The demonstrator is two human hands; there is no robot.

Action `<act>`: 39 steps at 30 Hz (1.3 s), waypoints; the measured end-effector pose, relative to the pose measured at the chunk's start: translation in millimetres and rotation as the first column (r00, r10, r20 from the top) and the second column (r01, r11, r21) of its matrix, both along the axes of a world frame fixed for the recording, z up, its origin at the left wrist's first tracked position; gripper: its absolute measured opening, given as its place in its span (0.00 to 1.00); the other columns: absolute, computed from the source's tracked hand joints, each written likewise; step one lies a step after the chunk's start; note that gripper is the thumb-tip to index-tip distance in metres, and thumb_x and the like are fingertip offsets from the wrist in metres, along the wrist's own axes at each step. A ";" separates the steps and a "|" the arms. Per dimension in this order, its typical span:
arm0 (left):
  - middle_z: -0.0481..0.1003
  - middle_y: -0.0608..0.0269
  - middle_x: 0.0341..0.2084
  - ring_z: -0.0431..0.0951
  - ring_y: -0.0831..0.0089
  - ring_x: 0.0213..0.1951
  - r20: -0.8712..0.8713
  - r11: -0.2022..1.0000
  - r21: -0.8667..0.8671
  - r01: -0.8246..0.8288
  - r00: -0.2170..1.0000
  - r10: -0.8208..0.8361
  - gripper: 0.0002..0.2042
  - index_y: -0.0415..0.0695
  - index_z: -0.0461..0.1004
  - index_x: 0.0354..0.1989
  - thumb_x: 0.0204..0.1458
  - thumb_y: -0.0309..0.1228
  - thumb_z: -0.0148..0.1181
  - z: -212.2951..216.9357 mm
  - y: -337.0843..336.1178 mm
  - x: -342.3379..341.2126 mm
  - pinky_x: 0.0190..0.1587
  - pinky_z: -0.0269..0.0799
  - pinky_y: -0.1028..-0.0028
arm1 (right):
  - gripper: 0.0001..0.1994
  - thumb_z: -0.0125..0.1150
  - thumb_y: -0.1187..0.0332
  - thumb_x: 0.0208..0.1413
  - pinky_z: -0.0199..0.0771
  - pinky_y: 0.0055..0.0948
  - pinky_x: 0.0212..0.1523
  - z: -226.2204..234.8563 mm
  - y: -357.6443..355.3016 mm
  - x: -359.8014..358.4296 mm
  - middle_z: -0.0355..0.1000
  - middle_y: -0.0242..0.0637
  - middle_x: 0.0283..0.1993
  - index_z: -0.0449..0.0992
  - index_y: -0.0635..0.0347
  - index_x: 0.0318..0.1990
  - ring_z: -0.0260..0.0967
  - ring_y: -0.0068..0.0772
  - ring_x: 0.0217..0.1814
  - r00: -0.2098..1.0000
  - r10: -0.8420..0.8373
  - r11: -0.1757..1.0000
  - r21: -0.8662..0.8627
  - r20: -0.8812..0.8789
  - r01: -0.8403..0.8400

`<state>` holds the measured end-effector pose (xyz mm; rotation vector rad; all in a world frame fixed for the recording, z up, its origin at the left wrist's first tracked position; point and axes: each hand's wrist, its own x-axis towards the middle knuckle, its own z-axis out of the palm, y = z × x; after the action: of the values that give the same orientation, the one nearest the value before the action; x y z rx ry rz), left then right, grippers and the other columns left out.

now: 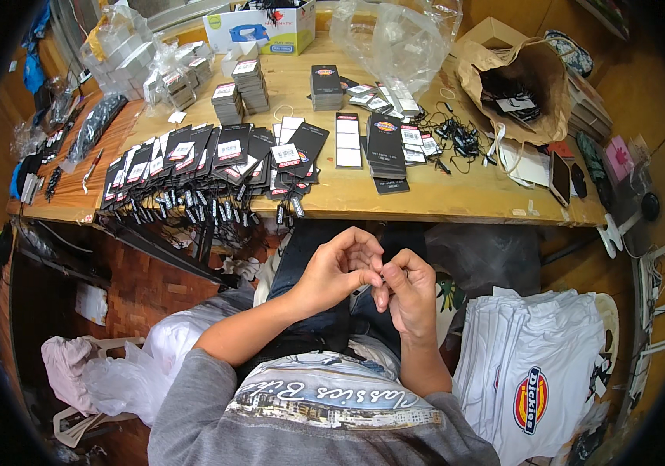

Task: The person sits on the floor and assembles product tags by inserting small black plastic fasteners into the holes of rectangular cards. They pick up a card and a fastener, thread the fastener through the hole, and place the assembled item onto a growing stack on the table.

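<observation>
Above my lap, just in front of the table edge, my two hands meet at the fingertips. My left hand point(344, 268) is curled, its thumb and fingers brought together. My right hand point(408, 293) pinches thumb against fingers beside it. Something tiny and dark may show between them; too small to name. On the table ahead lies a stack of black hang tags point(386, 147), with a tag bearing white panels point(348, 140) beside it. A wide spread of black tags with white stickers point(185, 155) covers the left, its corded ends hanging over the edge.
Black cords with small clips point(459, 133) lie tangled right of the stack. Further right stand a brown paper bag point(546, 89) and a phone point(560, 179). Stacked tags point(251, 84), a clear plastic bag point(394, 46) and a white box point(289, 31) are behind. Folded white shirts point(495, 357) sit at my right.
</observation>
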<state>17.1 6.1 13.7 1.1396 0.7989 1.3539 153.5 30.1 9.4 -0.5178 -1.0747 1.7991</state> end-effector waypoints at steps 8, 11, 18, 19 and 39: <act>0.65 0.60 0.38 0.65 0.71 0.45 0.166 0.835 -0.009 0.550 0.824 -0.541 0.33 0.39 0.55 0.47 0.39 0.52 0.55 -14.1 8.2 -17.4 0.47 0.57 0.74 | 0.07 0.57 0.70 0.46 0.55 0.10 0.14 35.6 0.4 14.6 0.65 0.31 0.16 0.69 0.65 0.25 0.59 0.13 0.14 0.957 0.218 0.961 0.127 0.191 -0.244; 0.68 0.58 0.39 0.67 0.73 0.42 0.108 0.692 -0.055 0.720 0.693 -0.713 0.27 0.36 0.59 0.45 0.41 0.42 0.58 -10.0 2.7 -29.0 0.46 0.59 0.76 | 0.09 0.62 0.69 0.42 0.54 0.10 0.15 55.2 0.3 19.8 0.65 0.32 0.17 0.69 0.65 0.25 0.58 0.12 0.15 0.950 0.188 0.957 0.172 0.250 -0.234; 0.73 0.60 0.24 0.70 0.67 0.30 -0.542 0.862 0.434 0.261 0.840 0.019 0.04 0.38 0.73 0.20 0.35 0.25 0.60 48.9 -6.1 -54.6 0.35 0.63 0.72 | 0.07 0.62 0.73 0.40 0.58 0.11 0.20 80.4 -6.5 26.2 0.68 0.31 0.20 0.71 0.65 0.27 0.60 0.12 0.19 0.938 -0.019 0.835 0.521 0.346 -0.175; 0.73 0.62 0.24 0.69 0.68 0.29 -0.521 0.819 0.556 0.143 0.828 0.209 0.04 0.40 0.74 0.20 0.32 0.23 0.59 57.8 -5.0 -61.1 0.34 0.62 0.72 | 0.07 0.61 0.75 0.40 0.60 0.12 0.20 81.7 -9.2 27.1 0.69 0.35 0.21 0.71 0.66 0.28 0.64 0.16 0.19 0.945 -0.061 0.807 0.573 0.321 -0.142; 0.67 0.54 0.30 0.64 0.59 0.40 -0.880 0.877 0.474 0.082 0.095 0.466 0.16 0.39 0.70 0.36 0.36 0.30 0.60 72.1 94.0 -111.8 0.43 0.60 0.68 | 0.17 0.65 0.65 0.31 0.60 0.31 0.45 62.7 172.6 -19.4 0.67 0.42 0.37 0.73 0.63 0.32 0.60 0.40 0.44 0.497 -0.608 0.492 0.785 0.619 -0.376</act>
<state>-94.6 100.1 85.8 2.4991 1.7572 0.7437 134.1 202.8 72.2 -0.8426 -2.3900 0.4241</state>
